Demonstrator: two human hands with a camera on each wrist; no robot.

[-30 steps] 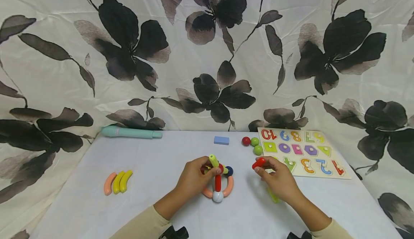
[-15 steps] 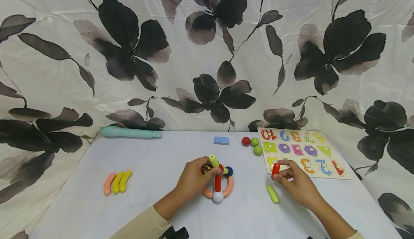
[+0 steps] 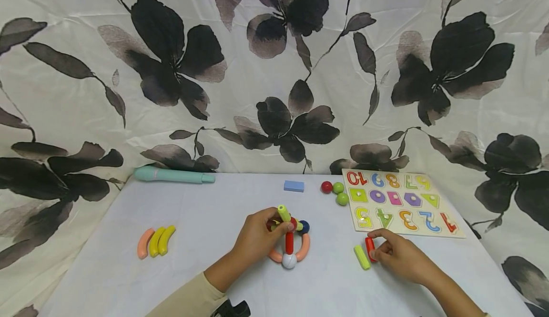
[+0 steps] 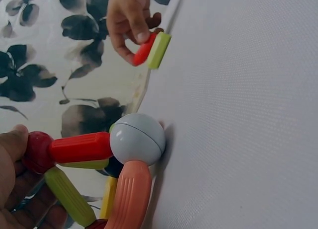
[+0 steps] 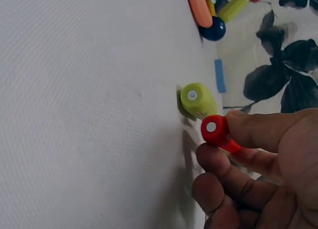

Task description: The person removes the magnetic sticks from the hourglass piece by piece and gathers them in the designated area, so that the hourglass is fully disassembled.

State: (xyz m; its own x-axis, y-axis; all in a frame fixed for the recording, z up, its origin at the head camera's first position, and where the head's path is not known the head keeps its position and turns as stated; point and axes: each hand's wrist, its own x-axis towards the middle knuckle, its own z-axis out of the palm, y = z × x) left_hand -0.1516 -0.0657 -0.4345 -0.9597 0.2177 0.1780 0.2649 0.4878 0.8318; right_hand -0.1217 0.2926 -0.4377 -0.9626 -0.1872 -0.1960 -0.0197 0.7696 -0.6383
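Note:
In the head view, my left hand (image 3: 256, 236) grips the top of a magnetic ball-and-stick structure (image 3: 289, 244) by its red ball (image 4: 38, 152). Its white ball (image 3: 289, 260) and curved pink sticks sit low at the table, and a dark blue ball (image 3: 304, 227) shows on its right side. On the right, my right hand (image 3: 401, 256) pinches a short red magnetic stick (image 3: 370, 250) between thumb and fingers. Close beside that lies a light green stick (image 3: 362, 257) on the cloth. The right wrist view shows the round metal end of each stick.
A number puzzle board (image 3: 403, 202) lies at the back right, with a red ball (image 3: 326, 187) and two green balls (image 3: 342, 199) by its left edge. Farther left are a blue block (image 3: 293, 186), a mint-coloured tube (image 3: 173, 175), two yellow curved sticks (image 3: 167, 240) and a pink one (image 3: 145, 244).
My right hand has moved right and down from near the puzzle board, bringing the red stick to the green stick's side. My left hand and the structure have stayed in place.

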